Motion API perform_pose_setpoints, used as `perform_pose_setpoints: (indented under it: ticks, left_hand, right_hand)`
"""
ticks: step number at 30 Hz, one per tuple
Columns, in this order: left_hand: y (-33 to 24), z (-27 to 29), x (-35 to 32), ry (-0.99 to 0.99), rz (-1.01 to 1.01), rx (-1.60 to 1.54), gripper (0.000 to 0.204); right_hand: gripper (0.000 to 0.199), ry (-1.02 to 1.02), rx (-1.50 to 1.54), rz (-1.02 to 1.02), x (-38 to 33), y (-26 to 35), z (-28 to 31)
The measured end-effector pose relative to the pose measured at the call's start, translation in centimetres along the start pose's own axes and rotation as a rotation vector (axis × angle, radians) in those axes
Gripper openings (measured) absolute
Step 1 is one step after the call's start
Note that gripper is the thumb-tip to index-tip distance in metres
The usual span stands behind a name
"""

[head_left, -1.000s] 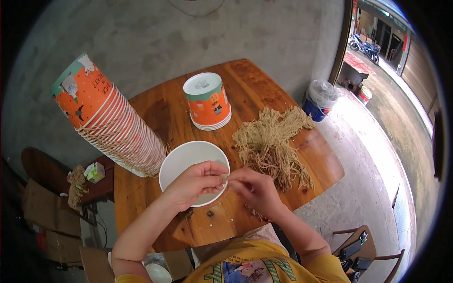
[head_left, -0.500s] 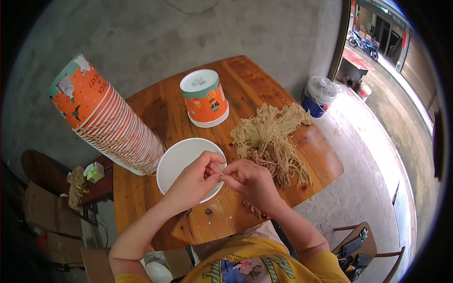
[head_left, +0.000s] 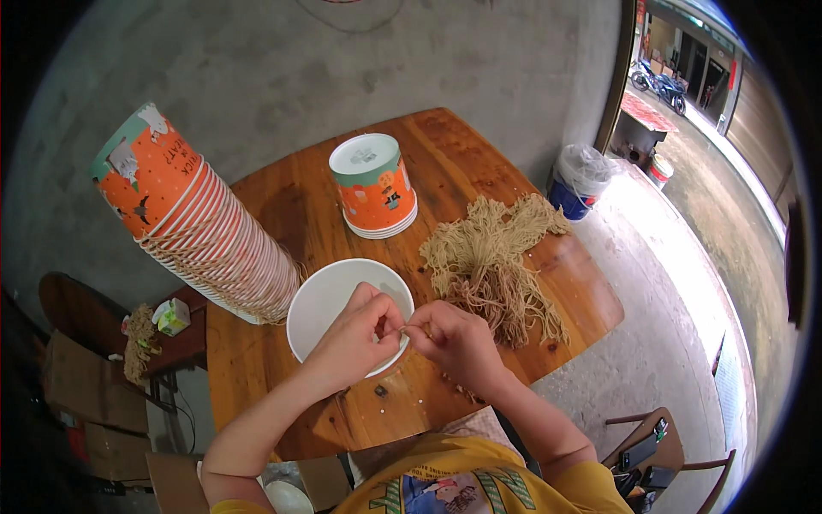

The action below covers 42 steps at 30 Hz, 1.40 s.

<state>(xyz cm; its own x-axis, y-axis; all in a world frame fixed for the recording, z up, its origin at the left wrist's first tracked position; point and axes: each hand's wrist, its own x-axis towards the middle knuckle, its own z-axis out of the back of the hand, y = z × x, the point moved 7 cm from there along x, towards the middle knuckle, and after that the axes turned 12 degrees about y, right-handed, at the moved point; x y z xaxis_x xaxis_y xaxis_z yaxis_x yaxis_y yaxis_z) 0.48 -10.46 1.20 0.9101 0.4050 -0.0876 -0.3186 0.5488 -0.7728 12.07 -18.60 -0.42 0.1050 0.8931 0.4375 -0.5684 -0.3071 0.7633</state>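
A white paper bucket (head_left: 312, 300) stands mouth up on the wooden table in front of me. Over its near right rim, my left hand (head_left: 355, 338) and my right hand (head_left: 460, 344) meet fingertip to fingertip. Both are closed in a pinch, thumbs against bent fingers. A tiny pale bit shows between the fingertips, too small to name. Right of the bucket lies a loose heap of tan cords (head_left: 497, 257), its near end close to my right hand. On the left leans a tall stack of nested orange paper buckets (head_left: 227, 240), with tan cords hanging along it.
A short upside-down stack of orange and green buckets (head_left: 372, 188) stands farther back on the table (head_left: 282, 201). Beyond, a blue pail (head_left: 575, 184) sits by the doorway. To the left, a bench (head_left: 184, 313) holds more cord; at lower right is a wooden chair (head_left: 668, 445).
My fingertips have shifted slightly and the left fingers are curled more, still pinched together at the bucket's rim. The whole view has moved a little; the buckets and cord heap stay in place.
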Motion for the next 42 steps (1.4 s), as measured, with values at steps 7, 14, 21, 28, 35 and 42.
perform_pose_setpoints:
  ticks: [7,14,21,28,35,42]
  left_hand:
    - [0.6,-0.3,-0.5,-0.018,0.209,-0.121,0.011]
    - [2.8,-0.9,-0.4,-0.09,0.112,-0.356,0.01]
    - [2.8,-1.2,-0.4,-0.114,0.078,-0.45,0.01]
    - [1.6,-0.9,-0.2,-0.108,-0.018,-0.443,0.021]
    - [1.4,-1.0,0.0,-0.068,-0.026,-0.473,0.027]
    - [1.9,-1.1,0.2,-0.045,0.01,-0.589,0.029]
  right_hand:
    - [0.01,0.025,-0.114,0.032,-0.3,0.4,-0.3]
    - [0.012,-0.023,-0.19,0.138,-0.9,1.2,-0.5]
    - [0.013,0.016,-0.032,0.077,-1.1,0.6,-0.6]
    - [0.008,-0.012,0.27,-0.067,-1.0,-1.0,-0.9]
    - [0.011,0.049,0.511,-0.21,-1.4,-2.8,-2.0]
    - [0.015,0.054,0.437,-0.174,-1.5,-2.1,-1.1]
